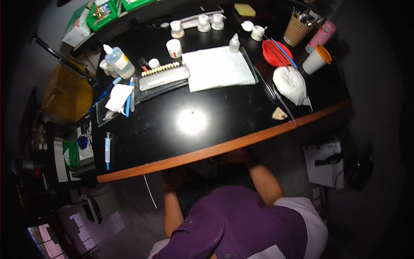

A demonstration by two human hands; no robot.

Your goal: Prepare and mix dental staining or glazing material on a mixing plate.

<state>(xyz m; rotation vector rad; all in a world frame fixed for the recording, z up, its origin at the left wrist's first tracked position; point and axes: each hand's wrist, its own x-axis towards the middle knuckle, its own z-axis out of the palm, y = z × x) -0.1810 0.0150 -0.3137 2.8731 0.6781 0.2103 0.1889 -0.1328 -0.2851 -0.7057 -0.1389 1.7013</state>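
Note:
Both of my hands are low, in deep shadow under the wooden front edge of the black desk (164,125). My left hand (176,177) is just below that edge, left of my body. My right hand (236,156) reaches partly beneath the desk, and the edge cuts off some of it. The fingers of both are too dark to read. Between the hands is a dark shape that I cannot make out. Nearest on the desktop are a small beige piece (279,114) at the right edge and a syringe with a blue tip (108,151) at the left.
White paper sheets (219,69) lie mid-desk, beside a tooth shade guide (164,77). A clear bottle (120,62) stands left. On the right are a red bowl (271,54), a white bundle (290,84), a brush cup (297,29) and an orange-lidded cup (317,60).

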